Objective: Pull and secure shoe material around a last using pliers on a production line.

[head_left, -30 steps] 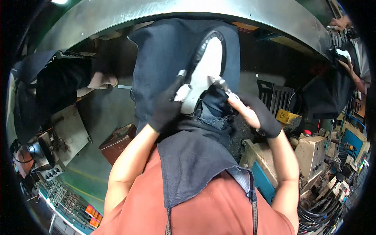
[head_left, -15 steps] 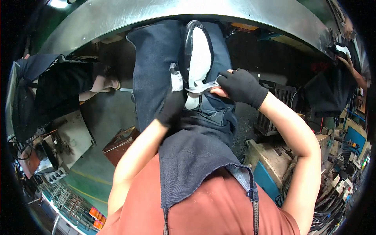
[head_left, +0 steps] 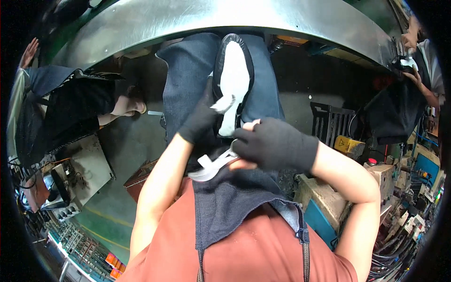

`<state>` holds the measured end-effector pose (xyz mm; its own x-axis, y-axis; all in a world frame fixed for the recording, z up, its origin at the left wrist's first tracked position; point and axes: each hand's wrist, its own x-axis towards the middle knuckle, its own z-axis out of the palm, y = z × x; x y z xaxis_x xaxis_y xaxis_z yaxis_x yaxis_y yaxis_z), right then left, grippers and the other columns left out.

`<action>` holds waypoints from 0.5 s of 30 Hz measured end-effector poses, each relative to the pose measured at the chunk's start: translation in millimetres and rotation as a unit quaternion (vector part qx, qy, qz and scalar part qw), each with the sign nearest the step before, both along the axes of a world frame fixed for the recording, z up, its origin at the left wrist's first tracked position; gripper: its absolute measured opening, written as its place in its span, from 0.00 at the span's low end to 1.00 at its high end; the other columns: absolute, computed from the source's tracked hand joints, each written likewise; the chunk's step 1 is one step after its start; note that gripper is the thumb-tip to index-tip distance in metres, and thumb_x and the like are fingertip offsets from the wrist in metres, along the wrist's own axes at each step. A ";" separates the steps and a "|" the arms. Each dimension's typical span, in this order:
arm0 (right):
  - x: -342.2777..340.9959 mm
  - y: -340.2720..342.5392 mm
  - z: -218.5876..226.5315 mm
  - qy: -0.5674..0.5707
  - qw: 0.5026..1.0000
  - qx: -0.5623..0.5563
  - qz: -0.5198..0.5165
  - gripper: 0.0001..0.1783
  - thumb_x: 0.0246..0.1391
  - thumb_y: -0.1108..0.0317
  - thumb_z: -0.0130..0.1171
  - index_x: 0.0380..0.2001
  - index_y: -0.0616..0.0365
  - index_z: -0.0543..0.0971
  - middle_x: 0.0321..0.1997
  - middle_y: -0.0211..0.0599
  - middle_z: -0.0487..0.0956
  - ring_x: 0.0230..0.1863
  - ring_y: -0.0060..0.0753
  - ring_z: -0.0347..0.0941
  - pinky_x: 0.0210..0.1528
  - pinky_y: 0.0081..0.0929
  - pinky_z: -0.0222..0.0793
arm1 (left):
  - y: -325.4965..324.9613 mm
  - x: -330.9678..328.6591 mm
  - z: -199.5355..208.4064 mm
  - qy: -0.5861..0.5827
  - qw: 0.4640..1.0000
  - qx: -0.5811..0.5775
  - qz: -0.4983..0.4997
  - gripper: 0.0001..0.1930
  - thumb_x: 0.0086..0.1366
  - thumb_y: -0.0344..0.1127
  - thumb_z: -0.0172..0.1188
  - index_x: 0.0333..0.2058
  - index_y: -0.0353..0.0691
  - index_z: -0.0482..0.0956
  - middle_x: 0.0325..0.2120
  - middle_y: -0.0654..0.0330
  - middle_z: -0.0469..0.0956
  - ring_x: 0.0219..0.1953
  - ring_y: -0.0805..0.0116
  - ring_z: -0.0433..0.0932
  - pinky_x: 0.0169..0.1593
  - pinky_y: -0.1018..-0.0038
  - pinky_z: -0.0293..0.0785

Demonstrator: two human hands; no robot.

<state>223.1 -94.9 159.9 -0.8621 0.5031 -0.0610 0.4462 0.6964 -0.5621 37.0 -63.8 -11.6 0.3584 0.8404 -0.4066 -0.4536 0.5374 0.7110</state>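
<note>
Gloved fingers of the right hand (head_left: 276, 143) curl around the metal tool (head_left: 213, 169), hiding most of its handle, just bodyward of the white-soled shoe (head_left: 235, 70); the left hand (head_left: 199, 120) grips that shoe's left side, thumb over the sole, its other fingers mostly hidden. The shoe lies over the lap's dark denim (head_left: 265, 89), and beyond it the metal bench (head_left: 225, 14) is cut off above. Far right of the shoe, a co-worker's hand (head_left: 414, 79) is hard to make out.

Shoe (head_left: 236, 70) over lap (head_left: 187, 77), bench (head_left: 211, 18) beyond
</note>
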 end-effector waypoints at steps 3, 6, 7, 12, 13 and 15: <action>35.9 -0.1 -49.7 -0.002 0.971 -0.163 -0.175 0.24 0.62 0.48 0.54 0.30 0.62 0.79 0.27 0.44 0.79 0.32 0.37 0.77 0.36 0.33 0.71 | 12.1 0.0 68.1 0.060 0.998 0.015 -0.032 0.29 0.73 0.63 0.35 0.33 0.44 0.73 0.21 0.66 0.69 0.25 0.75 0.68 0.32 0.75 0.67; 46.8 1.7 -45.3 -0.034 0.888 -0.339 -0.309 0.23 0.66 0.51 0.51 0.34 0.63 0.80 0.27 0.35 0.79 0.30 0.25 0.73 0.35 0.28 0.68 | 13.8 -11.7 55.0 0.252 0.960 0.047 -0.110 0.30 0.72 0.65 0.35 0.32 0.44 0.74 0.19 0.66 0.68 0.22 0.76 0.68 0.28 0.76 0.65; 51.9 1.9 -50.6 -0.010 0.876 -0.362 -0.319 0.27 0.65 0.47 0.49 0.33 0.64 0.80 0.24 0.36 0.79 0.27 0.28 0.72 0.34 0.29 0.68 | 14.7 -12.6 50.3 0.207 0.969 -0.090 -0.101 0.32 0.72 0.65 0.35 0.31 0.42 0.75 0.17 0.64 0.69 0.22 0.75 0.69 0.29 0.78 0.66; 53.4 31.0 -50.8 0.068 0.794 -0.515 -0.315 0.32 0.64 0.41 0.48 0.33 0.62 0.82 0.22 0.26 0.76 0.27 0.21 0.71 0.32 0.25 0.68 | 18.8 9.0 90.6 0.154 0.978 -0.101 -0.096 0.33 0.73 0.63 0.34 0.33 0.40 0.77 0.18 0.64 0.71 0.18 0.74 0.69 0.27 0.77 0.67; 45.4 31.8 -34.4 0.033 0.785 -0.511 -0.350 0.31 0.64 0.42 0.49 0.33 0.62 0.82 0.22 0.28 0.77 0.27 0.24 0.74 0.32 0.27 0.69 | 17.1 0.6 69.3 0.126 0.982 -0.089 -0.113 0.29 0.73 0.59 0.38 0.38 0.36 0.76 0.21 0.63 0.74 0.21 0.73 0.71 0.29 0.77 0.70; 24.5 12.1 -24.1 -0.052 0.946 -0.090 -0.307 0.26 0.62 0.47 0.52 0.29 0.61 0.81 0.25 0.38 0.80 0.29 0.36 0.78 0.30 0.33 0.71 | 12.5 -11.4 14.0 0.066 0.985 -0.063 -0.147 0.25 0.73 0.51 0.47 0.47 0.30 0.74 0.27 0.60 0.80 0.26 0.72 0.77 0.34 0.75 0.76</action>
<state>247.5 -82.8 135.8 -0.3959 0.8802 -0.2617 0.7945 0.1854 -0.5783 25.6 -51.3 2.4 0.5148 0.6479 -0.5614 -0.1729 0.7199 0.6722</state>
